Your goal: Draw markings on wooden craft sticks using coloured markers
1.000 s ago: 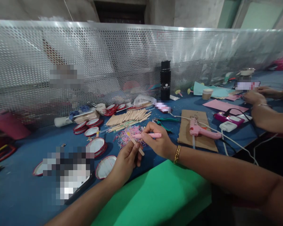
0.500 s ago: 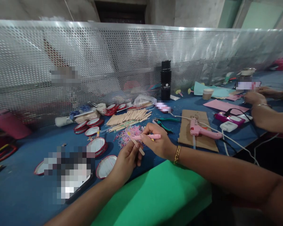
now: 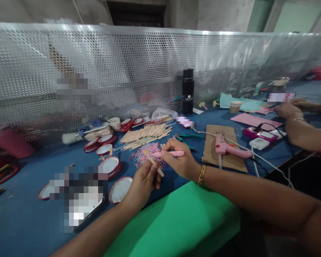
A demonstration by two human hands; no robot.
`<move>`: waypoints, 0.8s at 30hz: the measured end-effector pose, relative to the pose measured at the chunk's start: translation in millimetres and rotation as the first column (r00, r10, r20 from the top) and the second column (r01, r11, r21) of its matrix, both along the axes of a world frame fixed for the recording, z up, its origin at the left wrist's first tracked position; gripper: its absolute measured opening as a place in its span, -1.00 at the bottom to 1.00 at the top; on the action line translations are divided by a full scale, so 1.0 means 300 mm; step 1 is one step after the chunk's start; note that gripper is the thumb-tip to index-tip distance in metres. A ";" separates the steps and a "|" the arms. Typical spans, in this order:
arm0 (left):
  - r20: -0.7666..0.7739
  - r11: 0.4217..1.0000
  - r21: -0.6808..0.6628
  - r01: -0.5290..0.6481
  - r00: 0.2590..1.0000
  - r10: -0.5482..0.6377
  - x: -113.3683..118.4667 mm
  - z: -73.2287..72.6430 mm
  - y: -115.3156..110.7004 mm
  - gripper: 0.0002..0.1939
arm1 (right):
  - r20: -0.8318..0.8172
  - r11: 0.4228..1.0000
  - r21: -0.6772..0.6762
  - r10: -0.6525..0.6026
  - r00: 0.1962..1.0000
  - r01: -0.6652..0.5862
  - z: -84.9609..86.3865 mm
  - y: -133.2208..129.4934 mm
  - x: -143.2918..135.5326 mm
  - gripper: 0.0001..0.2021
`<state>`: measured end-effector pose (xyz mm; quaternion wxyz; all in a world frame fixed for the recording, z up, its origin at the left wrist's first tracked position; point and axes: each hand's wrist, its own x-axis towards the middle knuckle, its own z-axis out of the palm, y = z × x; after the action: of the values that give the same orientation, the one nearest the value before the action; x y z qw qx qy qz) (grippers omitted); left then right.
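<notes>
Left hand point(image 3: 147, 175) pinches a craft stick point(image 3: 156, 167) and right hand point(image 3: 178, 157) grips a pink marker point(image 3: 173, 154) against it, near a black bottle point(image 3: 188, 92) marked something like "FASHION CUP" on the blue table point(image 3: 24, 214) by a perforated metal screen point(image 3: 155, 53).

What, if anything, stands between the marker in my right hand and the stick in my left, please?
Nothing visible does: the marker in the right hand has its tip by the stick in the left hand, though whether they touch is unclear. The colourful bands lie beyond.
</notes>
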<state>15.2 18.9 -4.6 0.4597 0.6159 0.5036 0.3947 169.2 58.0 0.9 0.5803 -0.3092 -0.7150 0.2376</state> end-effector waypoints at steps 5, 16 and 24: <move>0.008 1.000 0.007 -0.010 1.000 0.009 0.003 0.003 -0.002 -0.68 | 0.027 1.000 0.020 0.015 1.000 -0.015 -0.001 -0.001 -0.002 -0.85; 0.043 1.000 -0.011 -0.013 0.999 0.013 0.006 0.006 -0.003 -0.68 | 0.029 1.000 0.011 0.013 0.999 -0.014 0.004 -0.005 0.000 -0.84; 0.043 1.000 -0.008 -0.021 0.999 0.021 0.007 0.008 -0.006 -0.68 | 0.027 1.000 0.008 0.015 1.000 -0.015 0.003 -0.005 0.000 -0.85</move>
<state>17.3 17.2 -2.2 0.4686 0.6001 0.5016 0.4107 169.2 56.6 1.8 0.5701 -0.3048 -0.7260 0.2348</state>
